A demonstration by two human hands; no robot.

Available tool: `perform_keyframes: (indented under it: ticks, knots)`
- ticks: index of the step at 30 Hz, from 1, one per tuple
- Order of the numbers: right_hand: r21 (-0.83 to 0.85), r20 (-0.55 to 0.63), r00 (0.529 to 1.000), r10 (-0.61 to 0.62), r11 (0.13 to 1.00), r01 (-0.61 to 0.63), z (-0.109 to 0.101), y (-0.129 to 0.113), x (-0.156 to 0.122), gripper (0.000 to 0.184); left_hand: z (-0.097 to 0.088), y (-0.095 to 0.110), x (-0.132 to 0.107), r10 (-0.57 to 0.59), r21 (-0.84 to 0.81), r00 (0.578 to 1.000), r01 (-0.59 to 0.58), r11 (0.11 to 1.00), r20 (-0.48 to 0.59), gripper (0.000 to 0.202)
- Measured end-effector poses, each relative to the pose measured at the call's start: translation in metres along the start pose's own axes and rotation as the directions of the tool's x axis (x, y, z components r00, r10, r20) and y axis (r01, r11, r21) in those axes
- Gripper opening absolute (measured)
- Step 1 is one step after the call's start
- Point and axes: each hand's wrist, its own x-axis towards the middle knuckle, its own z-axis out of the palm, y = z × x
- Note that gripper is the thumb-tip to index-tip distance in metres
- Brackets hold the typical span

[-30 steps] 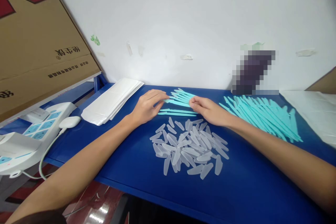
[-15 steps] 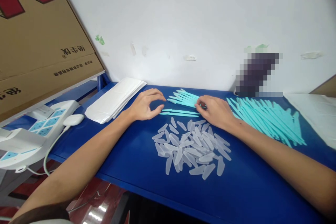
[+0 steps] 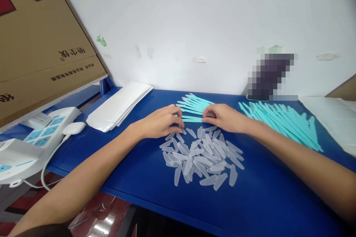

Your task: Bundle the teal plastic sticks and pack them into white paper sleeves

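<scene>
My left hand (image 3: 167, 120) is curled at the upper left of the loose pile, thumb and fingertips closing around one translucent wing-shaped plastic cap (image 3: 183, 130). My right hand (image 3: 222, 117) pinches the right end of a slim turquoise stick (image 3: 191, 119), which looks like an eyebrow razor; its left end runs behind my left fingertips. Just beyond both hands is a small fanned group of the same turquoise sticks (image 3: 193, 103). Nearer to me spreads the heap of frosted caps (image 3: 204, 153). A larger bundle of turquoise sticks (image 3: 280, 122) lies right of my right hand.
White flat bags (image 3: 119, 105) are stacked at the back left of the blue table (image 3: 133, 177). A white power strip (image 3: 41, 137) with plugs and cables sits further left, below a big cardboard box (image 3: 50, 37). A blurred dark object (image 3: 269, 77) leans on the wall.
My left hand has moved right and toward me, its open fingers closing at a cap. The right hand has shifted slightly left and nearer, onto the end of the front stick.
</scene>
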Motion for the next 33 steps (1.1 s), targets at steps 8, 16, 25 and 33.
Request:
perform_keyframes:
  ticks: [8, 16, 25, 33]
  knots:
    - [-0.022, 0.093, 0.995, 0.043, 0.999, -0.041, -0.008, -0.003, -0.005, 0.022, 0.001, 0.0, 0.001, -0.007, 0.024, 0.999, 0.008, 1.0, -0.037, 0.028]
    - [0.041, 0.088, 0.993, 0.083, 0.995, -0.087, -0.013, -0.002, -0.009, 0.024, -0.018, -0.018, -0.012, -0.119, 0.068, 0.963, 0.139, 0.988, -0.24, 0.029]
    - [-0.108, 0.066, 0.998, 0.01, 0.994, -0.002, -0.01, 0.008, -0.008, 0.022, -0.006, -0.035, -0.014, -0.166, -0.035, 0.986, 0.166, 0.986, 0.012, 0.038]
    - [-0.191, 0.096, 0.994, -0.05, 0.979, 0.067, -0.008, 0.004, -0.014, 0.013, 0.01, -0.04, -0.008, -0.386, -0.451, 0.81, 0.173, 0.876, -0.441, 0.03]
